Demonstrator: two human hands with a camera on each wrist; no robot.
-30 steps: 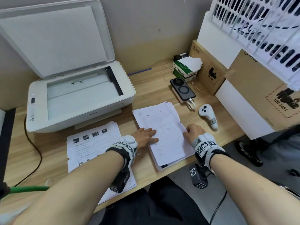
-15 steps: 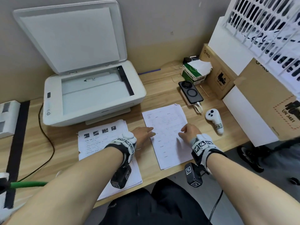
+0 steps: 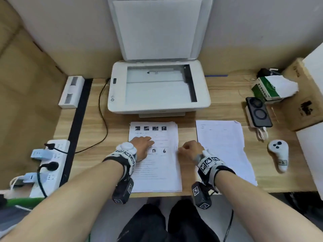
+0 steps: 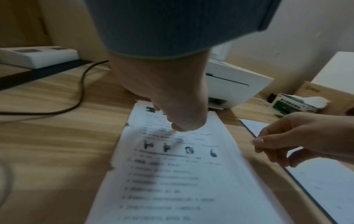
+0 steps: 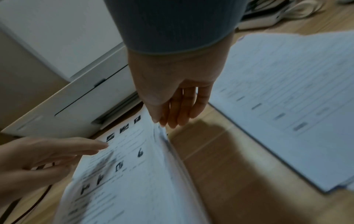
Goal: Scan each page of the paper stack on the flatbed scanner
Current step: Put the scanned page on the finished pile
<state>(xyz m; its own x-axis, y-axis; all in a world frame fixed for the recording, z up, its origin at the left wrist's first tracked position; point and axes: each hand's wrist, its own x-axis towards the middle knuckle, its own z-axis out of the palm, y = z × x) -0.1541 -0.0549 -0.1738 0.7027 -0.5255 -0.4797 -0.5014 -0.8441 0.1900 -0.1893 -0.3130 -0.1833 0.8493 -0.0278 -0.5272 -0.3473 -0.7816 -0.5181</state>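
The white flatbed scanner (image 3: 115,95) stands at the back of the desk with its lid (image 3: 157,27) raised and its glass (image 3: 157,88) bare. In front of it lies a paper stack (image 3: 157,172) whose top page shows text and small pictures. My left hand (image 3: 145,144) rests on that page with its fingers flat. My right hand (image 3: 189,149) is at the stack's right edge. In the right wrist view its fingertips (image 5: 162,121) touch the slightly raised page edges (image 5: 164,141). A second pile of pages (image 3: 223,145) lies to the right.
A black cable (image 3: 103,119) runs left of the scanner, and a power strip (image 3: 50,165) with plugs sits at the desk's left edge. At the right are a phone (image 3: 258,109), a white controller (image 3: 278,154), a tissue box (image 3: 272,88) and cardboard boxes (image 3: 300,102).
Both hands have left the right-hand pile and moved left onto the printed stack. My head has turned left, so the scanner is now centred.
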